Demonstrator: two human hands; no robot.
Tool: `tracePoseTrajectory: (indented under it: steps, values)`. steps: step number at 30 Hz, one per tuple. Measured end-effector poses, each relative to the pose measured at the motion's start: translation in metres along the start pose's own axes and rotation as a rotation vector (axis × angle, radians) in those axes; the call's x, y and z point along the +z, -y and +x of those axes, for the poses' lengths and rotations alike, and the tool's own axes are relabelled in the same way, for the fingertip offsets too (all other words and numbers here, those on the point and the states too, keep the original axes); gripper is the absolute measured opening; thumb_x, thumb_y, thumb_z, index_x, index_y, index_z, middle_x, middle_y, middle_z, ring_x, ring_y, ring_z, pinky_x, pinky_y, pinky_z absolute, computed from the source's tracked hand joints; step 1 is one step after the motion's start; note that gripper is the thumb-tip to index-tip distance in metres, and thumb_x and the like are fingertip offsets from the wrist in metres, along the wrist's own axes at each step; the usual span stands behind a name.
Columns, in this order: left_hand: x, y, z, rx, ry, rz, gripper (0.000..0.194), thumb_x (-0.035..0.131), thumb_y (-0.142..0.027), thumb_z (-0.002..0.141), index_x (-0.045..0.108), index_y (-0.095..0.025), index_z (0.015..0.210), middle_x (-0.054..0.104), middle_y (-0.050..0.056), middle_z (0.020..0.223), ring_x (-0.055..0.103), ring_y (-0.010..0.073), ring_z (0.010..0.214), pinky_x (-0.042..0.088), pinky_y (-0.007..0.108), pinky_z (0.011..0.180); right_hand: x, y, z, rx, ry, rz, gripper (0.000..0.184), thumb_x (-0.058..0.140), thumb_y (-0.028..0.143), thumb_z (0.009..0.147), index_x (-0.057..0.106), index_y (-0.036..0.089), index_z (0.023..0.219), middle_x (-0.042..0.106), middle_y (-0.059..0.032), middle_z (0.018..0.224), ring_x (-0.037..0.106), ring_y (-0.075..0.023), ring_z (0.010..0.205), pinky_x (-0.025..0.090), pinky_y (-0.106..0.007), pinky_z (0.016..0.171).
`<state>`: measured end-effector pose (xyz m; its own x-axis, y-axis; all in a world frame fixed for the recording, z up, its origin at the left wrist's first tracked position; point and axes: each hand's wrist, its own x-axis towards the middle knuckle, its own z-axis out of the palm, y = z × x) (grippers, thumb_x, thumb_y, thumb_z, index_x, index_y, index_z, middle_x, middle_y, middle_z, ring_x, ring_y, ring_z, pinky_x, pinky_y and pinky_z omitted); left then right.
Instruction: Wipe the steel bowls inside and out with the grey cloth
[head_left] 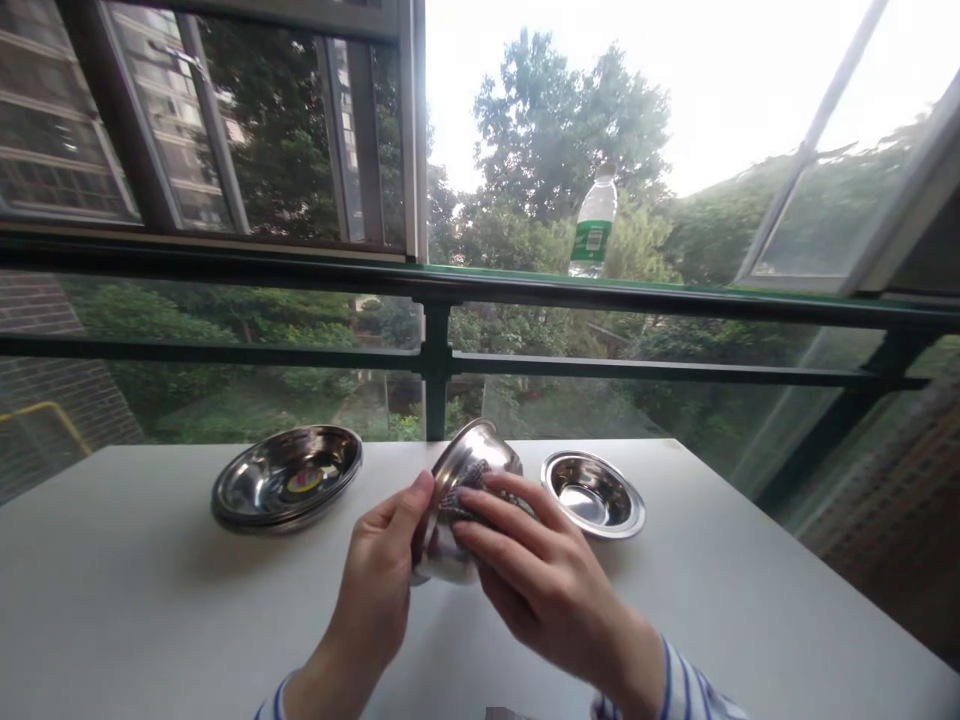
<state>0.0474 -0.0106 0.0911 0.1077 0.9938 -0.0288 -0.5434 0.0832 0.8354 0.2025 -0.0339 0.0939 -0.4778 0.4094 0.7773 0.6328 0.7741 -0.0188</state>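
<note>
My left hand (379,575) grips the rim of a small steel bowl (472,455), held tilted on its side above the white table (112,590). My right hand (536,575) lies over the bowl's side, fingers pressing a dark checked cloth (459,502) against the metal. Most of the cloth is hidden under those fingers. Left of my hands sits a stack of wide steel plates (289,485) with a coloured sticker inside the top one. To the right rests a small steel dish (594,492), upright on the table.
A plastic water bottle (594,222) with a green label stands on the green window rail (675,295) behind the table. Glass panels and an open window lie beyond; the table's right edge (810,570) runs close to the glass.
</note>
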Motion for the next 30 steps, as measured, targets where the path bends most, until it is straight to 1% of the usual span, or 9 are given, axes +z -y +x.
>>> tracePoseTrajectory:
  steps: [2,5,7,13,18,22,24,27,30]
  values:
    - [-0.002,0.001,-0.001,0.012,0.024,0.042,0.024,0.066,-0.036,0.074,0.066,-0.014,0.065,0.062,-0.002,0.055,0.052,0.0077,0.05,0.044,0.017,0.05,0.003,-0.005,-0.001,0.013,-0.041,0.001,0.031,0.052,0.011,0.084,0.056,0.015,0.114,0.058,-0.0099,0.122,0.045,-0.0248,0.12,0.045,-0.043,0.098]
    - [-0.003,0.003,-0.003,0.022,0.046,0.1,0.024,0.064,-0.037,0.076,0.068,-0.015,0.067,0.061,-0.002,0.056,0.054,0.0092,0.053,0.046,0.019,0.054,0.004,-0.017,-0.002,0.165,-0.172,0.015,0.031,0.049,0.01,0.086,0.056,0.018,0.115,0.061,-0.0103,0.117,0.052,-0.0232,0.113,0.048,-0.044,0.093]
    - [-0.002,0.004,-0.003,0.03,0.028,0.103,0.025,0.064,-0.037,0.076,0.067,-0.015,0.064,0.059,-0.003,0.052,0.053,0.009,0.05,0.045,0.019,0.052,0.001,-0.02,-0.002,0.221,-0.202,0.018,0.031,0.048,0.01,0.086,0.056,0.02,0.115,0.063,-0.0093,0.114,0.054,-0.0226,0.11,0.049,-0.044,0.091]
    - [-0.001,0.005,-0.003,0.035,-0.012,0.104,0.026,0.067,-0.039,0.072,0.065,-0.015,0.061,0.059,-0.002,0.053,0.052,0.0094,0.049,0.044,0.019,0.049,-0.009,-0.007,0.002,-0.002,0.025,-0.003,0.031,0.052,0.011,0.083,0.058,0.017,0.112,0.062,-0.0092,0.118,0.05,-0.0234,0.115,0.047,-0.042,0.095]
    - [-0.001,0.007,-0.004,0.036,-0.045,0.136,0.025,0.066,-0.039,0.072,0.069,-0.014,0.069,0.063,0.0,0.055,0.055,0.0116,0.048,0.046,0.022,0.051,-0.012,-0.015,0.002,0.171,-0.078,-0.003,0.028,0.047,0.012,0.086,0.059,0.02,0.11,0.064,-0.0104,0.111,0.057,-0.0225,0.105,0.052,-0.041,0.086]
    - [-0.001,0.007,-0.004,0.062,-0.044,0.135,0.024,0.065,-0.038,0.074,0.07,-0.015,0.067,0.063,-0.001,0.053,0.054,0.0107,0.049,0.045,0.021,0.051,-0.014,-0.015,0.002,0.098,0.048,0.012,0.025,0.05,0.013,0.084,0.06,0.02,0.106,0.063,-0.0095,0.112,0.054,-0.0234,0.106,0.052,-0.041,0.086]
    - [0.0,0.005,-0.005,0.085,-0.05,0.128,0.023,0.066,-0.035,0.073,0.07,-0.015,0.065,0.063,-0.001,0.053,0.054,0.0098,0.049,0.045,0.02,0.052,-0.013,-0.014,0.002,0.106,0.04,0.005,0.024,0.05,0.013,0.085,0.06,0.019,0.105,0.062,-0.0098,0.112,0.053,-0.0233,0.106,0.051,-0.041,0.086]
    - [0.003,0.003,-0.006,0.078,-0.059,0.141,0.022,0.067,-0.034,0.072,0.071,-0.014,0.066,0.066,0.001,0.057,0.056,0.0109,0.051,0.045,0.02,0.053,-0.012,-0.014,0.003,0.2,-0.022,-0.003,0.024,0.046,0.012,0.087,0.059,0.018,0.105,0.062,-0.0104,0.109,0.055,-0.0216,0.102,0.051,-0.039,0.084]
    - [0.003,0.003,-0.007,0.057,-0.066,0.166,0.025,0.067,-0.037,0.071,0.072,-0.013,0.068,0.067,0.002,0.056,0.056,0.0122,0.048,0.046,0.022,0.051,-0.013,-0.014,0.003,0.182,0.028,0.004,0.024,0.047,0.014,0.086,0.06,0.02,0.105,0.062,-0.0098,0.11,0.055,-0.022,0.101,0.052,-0.039,0.082]
